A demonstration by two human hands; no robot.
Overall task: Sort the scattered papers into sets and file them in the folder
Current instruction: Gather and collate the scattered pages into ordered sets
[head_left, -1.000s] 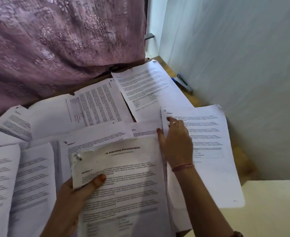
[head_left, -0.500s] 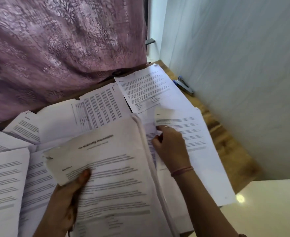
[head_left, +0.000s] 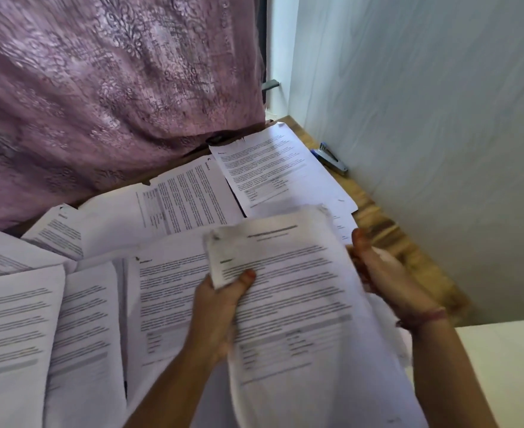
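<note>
Wooden surface (head_left: 375,217) set in a corner between a pale wall (head_left: 440,118) and a purple patterned curtain (head_left: 100,88); loose printed sheets cover most of it.

Held stack (head_left: 291,304): a bundle of printed pages lifted clear of the sheets below, tilted, title page uppermost. The left hand (head_left: 220,307) grips its left edge, thumb pressed on top near a bent, worn corner, the other fingers hidden beneath. The right hand (head_left: 384,279) cups the right edge from under, palm up, fingers curled round the margin. The pages are fanned and uneven along the right and lower edges.

Scattered papers (head_left: 168,304): overlapping sheets lie directly under and left of the stack, with more toward the curtain. A blue stapler (head_left: 330,157) rests near the wall, well apart from both hands. No folder is visible.

Risks, as judged:
- Fanned lower pages are supported at the edges only; a loosened grip would let them slide out and mix with the unsorted sheets.
- The bent corner may tear further under thumb pressure.
- Lowering the stack onto overlapping sheets could pick up strays and corrupt a set.
- Sheets near the surface edge may be swept off.
</note>
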